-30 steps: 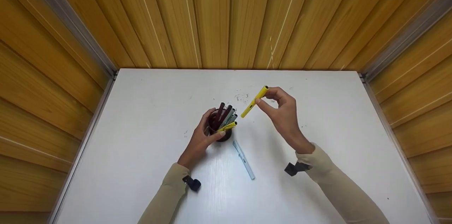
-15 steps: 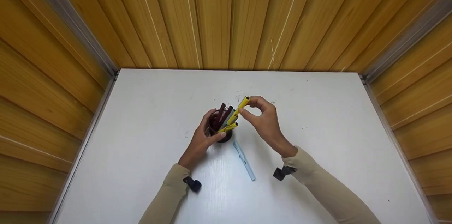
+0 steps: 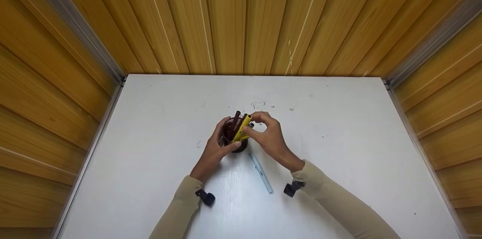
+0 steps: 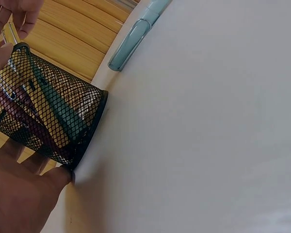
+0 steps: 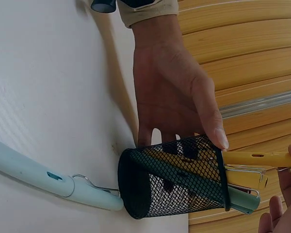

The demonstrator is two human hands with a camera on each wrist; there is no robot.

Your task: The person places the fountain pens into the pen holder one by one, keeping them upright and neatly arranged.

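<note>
My left hand (image 3: 215,150) holds a black wire-mesh pen cup (image 5: 172,177) around its side, with the thumb at the rim. Dark red pens (image 3: 235,120), green pens (image 5: 243,200) and a yellow pen (image 5: 247,178) stand inside it. Between thumb and fingers, my right hand (image 3: 272,139) pinches the upper end of another yellow pen (image 5: 262,158). That pen's lower part is down past the cup's rim, partly hidden by the mesh and the left thumb. A light blue pen (image 3: 260,173) lies on the table, just in front of the cup.
The white table (image 3: 169,118) has small dark marks beyond the cup. Wood-patterned panels (image 3: 226,20) enclose its back and both sides. A small black wrist camera (image 3: 205,197) sits on the left sleeve, and another black wrist camera (image 3: 293,188) on the right.
The right hand has moved left and towards the cup, lowering its yellow pen from the air into the cup. The left hand and the light blue pen have hardly shifted.
</note>
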